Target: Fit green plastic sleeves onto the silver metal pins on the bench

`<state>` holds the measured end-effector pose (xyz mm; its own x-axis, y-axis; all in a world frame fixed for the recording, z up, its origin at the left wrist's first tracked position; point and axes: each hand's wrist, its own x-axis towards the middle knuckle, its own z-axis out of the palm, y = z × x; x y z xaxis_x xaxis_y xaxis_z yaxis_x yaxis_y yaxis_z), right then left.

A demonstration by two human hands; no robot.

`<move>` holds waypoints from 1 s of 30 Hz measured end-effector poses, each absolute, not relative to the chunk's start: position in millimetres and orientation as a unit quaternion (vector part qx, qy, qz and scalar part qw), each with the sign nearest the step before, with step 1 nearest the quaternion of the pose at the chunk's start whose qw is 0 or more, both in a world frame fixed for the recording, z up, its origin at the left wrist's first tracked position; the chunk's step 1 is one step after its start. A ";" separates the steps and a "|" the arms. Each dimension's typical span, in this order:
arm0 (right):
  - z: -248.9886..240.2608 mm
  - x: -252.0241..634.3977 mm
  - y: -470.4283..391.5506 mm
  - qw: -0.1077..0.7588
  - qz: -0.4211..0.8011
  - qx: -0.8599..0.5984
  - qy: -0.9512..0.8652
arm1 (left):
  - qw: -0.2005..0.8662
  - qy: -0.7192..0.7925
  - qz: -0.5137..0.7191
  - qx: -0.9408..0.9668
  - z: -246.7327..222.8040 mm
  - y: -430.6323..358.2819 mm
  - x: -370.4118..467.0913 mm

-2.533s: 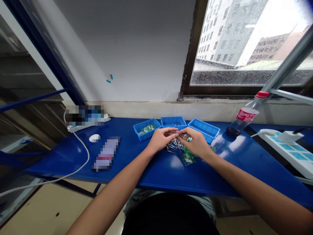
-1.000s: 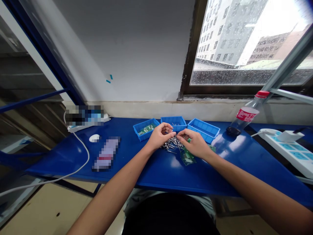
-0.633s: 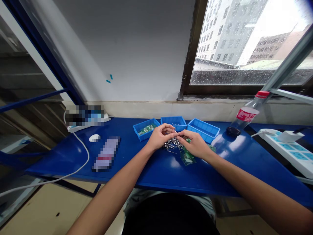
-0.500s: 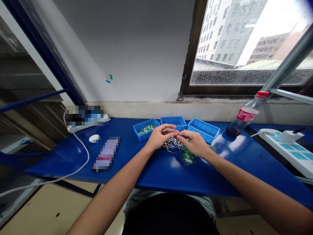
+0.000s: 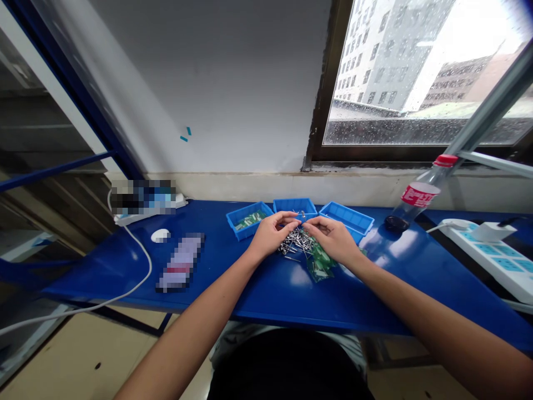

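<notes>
My left hand (image 5: 268, 233) and my right hand (image 5: 331, 240) face each other with bent fingers and thumbs drawn in, the fingertips a small gap apart. What is pinched at either hand's tips is too small to make out. Below them lies a loose pile of thin silvery metal pins (image 5: 291, 244), some looking like rivets. Under the right hand are green-tinted clear plastic packets (image 5: 321, 269), partly covered by it. Just beyond the fingertips stands the middle blue bin (image 5: 291, 204), with small metal bits showing at its near side.
A left blue bin (image 5: 239, 234) holds green-and-white packets; a right blue bin (image 5: 353, 223) stands opposite. On the blue table (image 5: 266, 303) are a pixelated phone-like object (image 5: 182, 262), a white mouse-shaped thing (image 5: 160, 236), a cola bottle (image 5: 418, 194), and a power strip (image 5: 491, 258) with cables.
The fingertips have moved slightly apart; before, they met. The right hand has shifted a little to the right, uncovering more of the pile and the near side of the middle bin.
</notes>
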<state>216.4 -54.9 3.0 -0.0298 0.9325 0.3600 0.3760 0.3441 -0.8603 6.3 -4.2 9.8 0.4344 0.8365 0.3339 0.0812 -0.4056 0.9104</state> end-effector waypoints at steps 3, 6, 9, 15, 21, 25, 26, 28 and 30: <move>0.4 219.2 -48.1 0.504 0.313 -0.497 -0.633 | 0.301 0.364 0.402 0.784 6.0 -2.4 4.5; -1.9 223.2 -36.0 0.510 0.316 -0.513 -0.614 | 0.191 0.354 0.350 0.846 1.8 -1.8 2.6; 0.6 226.6 -24.9 0.503 0.279 -0.551 -0.605 | 0.139 0.332 0.309 0.880 -2.0 -1.4 2.1; 3.3 232.9 -24.1 0.444 0.129 -0.562 -0.686 | 0.122 0.338 0.285 0.889 -6.5 1.6 1.0; -4.1 234.4 -33.8 0.313 0.025 -0.436 -0.844 | 0.140 0.358 0.285 0.878 -9.5 5.0 -0.7; -5.1 226.8 -37.1 0.305 0.032 -0.384 -0.871 | 0.135 0.351 0.305 0.875 -10.8 8.0 -2.2; -5.4 224.9 -37.6 0.307 0.032 -0.381 -0.872 | 0.135 0.353 0.307 0.873 -10.5 8.5 -2.8; -6.1 222.5 -38.1 0.309 0.033 -0.383 -0.870 | 0.140 0.359 0.302 0.872 -9.0 9.2 -4.3; -6.9 222.3 -38.6 0.312 0.035 -0.391 -0.865 | 0.147 0.365 0.296 0.870 -7.0 9.9 -5.6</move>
<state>222.3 -38.6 -6.9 -0.4984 0.6989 0.5130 0.6550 0.6912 -0.3054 -5.6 9.9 -7.0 0.5574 0.7226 0.4087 0.5489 -0.6902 0.4716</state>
